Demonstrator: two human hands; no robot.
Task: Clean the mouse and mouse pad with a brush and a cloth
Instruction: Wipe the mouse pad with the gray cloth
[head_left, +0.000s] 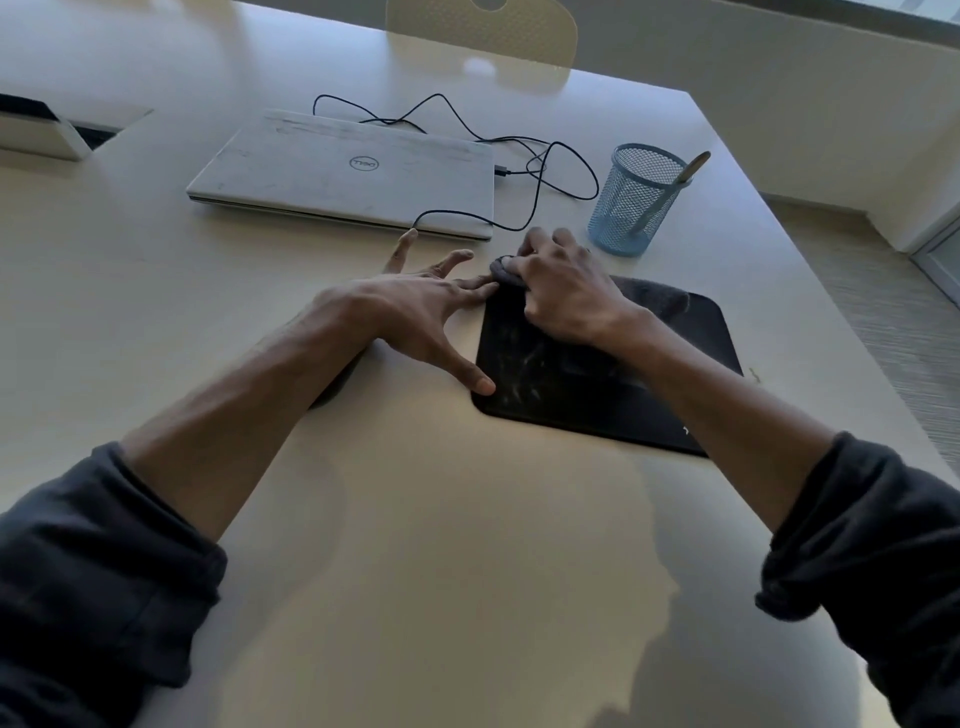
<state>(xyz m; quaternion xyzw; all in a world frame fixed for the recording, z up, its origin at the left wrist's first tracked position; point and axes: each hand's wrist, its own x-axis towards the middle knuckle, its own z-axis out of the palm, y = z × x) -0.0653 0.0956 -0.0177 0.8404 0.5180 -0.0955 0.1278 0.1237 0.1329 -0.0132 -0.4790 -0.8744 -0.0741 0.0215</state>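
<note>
A black mouse pad (561, 384) with pale dusty streaks lies on the table right of centre. My right hand (566, 291) grips a grey cloth (654, 299) at the pad's far left corner; the cloth trails to the right over the pad's far edge. My left hand (415, 312) lies spread flat on the table, its fingertips and thumb touching the pad's left edge. A dark rounded shape, perhaps the mouse (337, 382), peeks out under my left forearm. A brush handle (691, 166) sticks out of the blue mesh cup (631, 202).
A shut silver laptop (343, 171) lies at the back, with a black cable (545, 171) looping between it and the mesh cup. The table's right edge (810, 291) runs close past the pad. A chair back (483, 31) stands behind the table.
</note>
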